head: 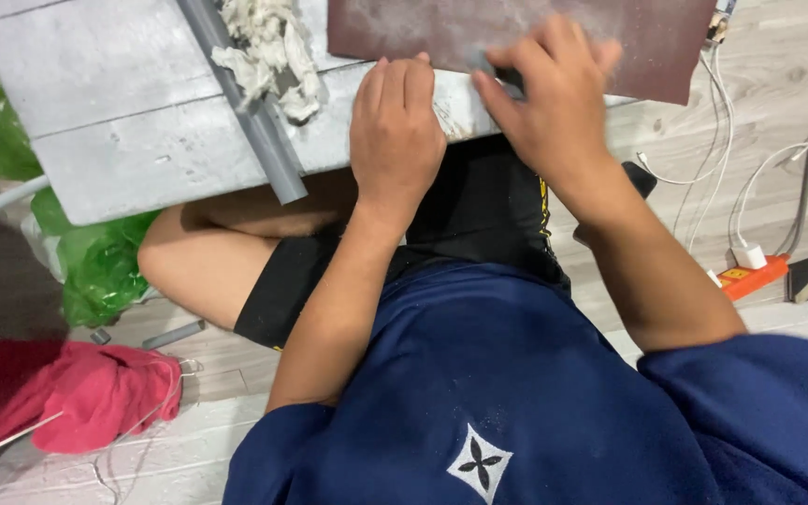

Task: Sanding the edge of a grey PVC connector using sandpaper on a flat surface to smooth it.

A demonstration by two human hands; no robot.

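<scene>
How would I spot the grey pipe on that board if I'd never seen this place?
Find the pale grey wooden board resting over the person's lap. A grey pipe lies slanted across it, its lower end overhanging the board's near edge. Beside it sits a white rag wad; the pipe alone is straight, smooth and long.

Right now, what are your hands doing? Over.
Left hand flat on the grey board, holding nothing. Right hand pressing a small dark piece onto the brown sanding sheet. Grey pipe and white rag lie beside the left hand.
</scene>
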